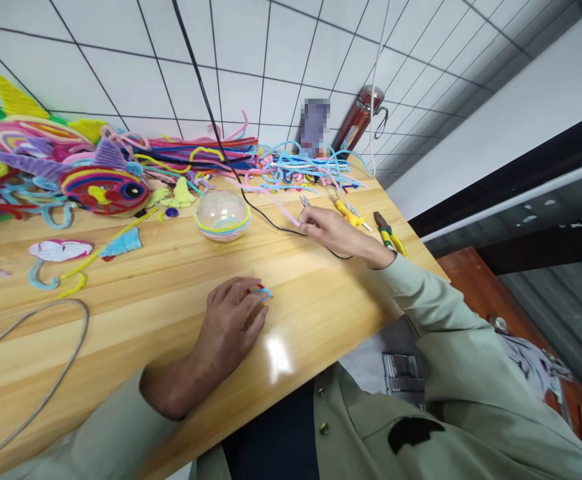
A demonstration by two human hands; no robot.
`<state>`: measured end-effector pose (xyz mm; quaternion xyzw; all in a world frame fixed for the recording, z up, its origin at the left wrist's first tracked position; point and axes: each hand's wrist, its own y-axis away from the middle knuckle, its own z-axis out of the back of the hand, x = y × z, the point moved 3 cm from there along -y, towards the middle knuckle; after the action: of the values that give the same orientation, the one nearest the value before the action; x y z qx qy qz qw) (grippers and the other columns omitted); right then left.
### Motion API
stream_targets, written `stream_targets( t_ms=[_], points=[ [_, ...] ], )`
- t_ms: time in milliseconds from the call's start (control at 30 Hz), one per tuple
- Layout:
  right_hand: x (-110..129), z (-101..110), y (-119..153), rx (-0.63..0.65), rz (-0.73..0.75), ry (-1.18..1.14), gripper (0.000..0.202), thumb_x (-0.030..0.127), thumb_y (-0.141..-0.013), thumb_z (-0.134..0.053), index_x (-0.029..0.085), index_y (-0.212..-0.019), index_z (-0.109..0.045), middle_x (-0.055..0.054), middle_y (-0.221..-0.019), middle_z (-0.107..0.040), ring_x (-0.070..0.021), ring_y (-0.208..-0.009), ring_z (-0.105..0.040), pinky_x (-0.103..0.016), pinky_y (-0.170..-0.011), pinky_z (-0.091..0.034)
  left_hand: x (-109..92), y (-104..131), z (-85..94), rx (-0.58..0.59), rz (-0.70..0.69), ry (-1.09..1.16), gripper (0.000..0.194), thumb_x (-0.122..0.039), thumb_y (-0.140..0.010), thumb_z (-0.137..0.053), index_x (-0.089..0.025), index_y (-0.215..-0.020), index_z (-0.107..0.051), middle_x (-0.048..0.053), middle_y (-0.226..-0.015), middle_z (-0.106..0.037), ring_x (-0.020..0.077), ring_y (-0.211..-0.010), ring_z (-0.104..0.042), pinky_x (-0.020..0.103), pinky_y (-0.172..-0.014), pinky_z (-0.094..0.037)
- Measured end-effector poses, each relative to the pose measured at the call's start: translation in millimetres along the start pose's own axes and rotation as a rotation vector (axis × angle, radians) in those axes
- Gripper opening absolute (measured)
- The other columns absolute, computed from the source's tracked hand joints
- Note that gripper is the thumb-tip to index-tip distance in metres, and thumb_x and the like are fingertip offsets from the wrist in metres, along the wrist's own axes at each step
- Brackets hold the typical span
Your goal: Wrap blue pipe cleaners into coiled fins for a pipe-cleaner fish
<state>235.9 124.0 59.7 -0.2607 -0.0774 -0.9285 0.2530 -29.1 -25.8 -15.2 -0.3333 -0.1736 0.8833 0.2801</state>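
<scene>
The person's left hand (231, 321) pinches a small red-and-blue piece (265, 291) between thumb and fingers, over the table (321, 300); the right hand (328, 229) is beside silver tool tips (305, 199). Its grip cannot be told.

This looks like a small craft workshop, judging by the wooden surface (171, 267) strewn with bundles of fuzzy stems (245, 148), a brightly striped fish figure (103, 190), a blue cut-out (127, 242) and green-and-yellow pliers (385, 231), all before a white tiled wall (241, 73).
</scene>
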Motion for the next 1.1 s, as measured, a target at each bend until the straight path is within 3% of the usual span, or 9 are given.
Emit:
stream_targets(
  t_ms=[133, 300, 500, 600, 667, 867, 1000, 1100],
  points=[
    [-13.0, 39.2, 4.6, -0.152, -0.029, -0.143, 0.015, 0.038, -0.101, -0.059, 0.025, -0.095, -0.062, -0.001, -0.091, -0.067, -0.02, -0.086, -0.061, -0.034, -0.084, -0.051, 3.4, 3.2, -6.2, 0.042, 0.063, -0.08, 0.017, -0.02, -0.106, -0.063, -0.02, -0.118, -0.075, 0.02, -0.148, -0.074, 0.0397, -0.137, -0.068, 0.057, -0.108, -0.056],
    [-39.7, 85.4, -11.9, -0.38, -0.136, 0.254, 0.01, 0.028, -0.099, -0.06, 0.024, -0.099, -0.069, -0.007, -0.098, -0.076, -0.0255, -0.093, -0.066, -0.039, -0.091, -0.053, 7.1, 6.0, -14.5, 0.066, 0.099, -0.137, 0.037, -0.027, -0.105, -0.065, -0.018, -0.141, -0.068, 0.021, -0.152, -0.072, 0.0419, -0.14, -0.066, 0.061, -0.114, -0.055],
    [-97.5, 121.9, -73.9, -0.469, -0.276, 0.571, 0.031, 0.018, -0.101, -0.052, 0.02, -0.116, -0.08, -0.02, -0.13, -0.081, -0.0371, -0.12, -0.071, -0.051, -0.106, -0.055, 6.9, 4.4, -17.0, 0.112, 0.084, -0.162, 0.037, -0.024, -0.103, -0.067, -0.015, -0.138, -0.071, 0.021, -0.149, -0.074, 0.0418, -0.141, -0.065, 0.06, -0.115, -0.054],
    [-114.4, 114.4, -100.5, -0.445, -0.332, 0.582, 0.034, 0.017, -0.098, -0.058, 0.017, -0.122, -0.081, -0.022, -0.134, -0.081, -0.0384, -0.12, -0.073, -0.051, -0.104, -0.058, 4.8, 2.9, -15.5, 0.112, 0.082, -0.164, 0.035, -0.023, -0.102, -0.068, -0.013, -0.136, -0.072, 0.022, -0.148, -0.074, 0.0426, -0.14, -0.065, 0.06, -0.114, -0.054],
    [-112.5, 98.8, -112.1, -0.413, -0.299, 0.566, 0.035, 0.018, -0.097, -0.061, 0.016, -0.124, -0.082, -0.021, -0.13, -0.082, -0.0373, -0.117, -0.074, -0.05, -0.103, -0.059, 3.1, 2.2, -14.8, 0.113, 0.088, -0.155, 0.035, -0.021, -0.102, -0.068, -0.013, -0.135, -0.073, 0.022, -0.147, -0.075, 0.0424, -0.139, -0.065, 0.061, -0.114, -0.054],
    [-70.6, 45.5, -141.1, -0.275, -0.13, 0.479, 0.031, 0.018, -0.098, -0.062, 0.017, -0.117, -0.085, -0.017, -0.12, -0.086, -0.0349, -0.114, -0.077, -0.046, -0.104, -0.056, 0.2, 1.2, -13.0, 0.106, 0.112, -0.124, 0.032, -0.02, -0.102, -0.068, -0.015, -0.134, -0.074, 0.02, -0.145, -0.076, 0.0397, -0.138, -0.066, 0.058, -0.115, -0.053],
    [-41.8, 28.7, -168.6, -0.279, -0.028, 0.409, 0.032, 0.019, -0.1, -0.06, 0.018, -0.12, -0.085, -0.016, -0.126, -0.085, -0.034, -0.118, -0.074, -0.045, -0.104, -0.054, -1.0, 0.1, -11.8, 0.102, 0.114, -0.117, 0.032, -0.019, -0.1, -0.07, -0.014, -0.131, -0.075, 0.021, -0.144, -0.076, 0.04, -0.138, -0.067, 0.057, -0.114, -0.053],
    [-31.0, 21.7, -186.3, -0.291, -0.042, 0.394, 0.033, 0.02, -0.099, -0.06, 0.019, -0.12, -0.086, -0.015, -0.127, -0.085, -0.0343, -0.119, -0.074, -0.045, -0.103, -0.054, -1.3, -0.7, -11.4, 0.111, 0.115, -0.116, 0.032, -0.02, -0.1, -0.069, -0.015, -0.131, -0.076, 0.02, -0.144, -0.077, 0.0398, -0.137, -0.067, 0.057, -0.114, -0.054]
  ],
)
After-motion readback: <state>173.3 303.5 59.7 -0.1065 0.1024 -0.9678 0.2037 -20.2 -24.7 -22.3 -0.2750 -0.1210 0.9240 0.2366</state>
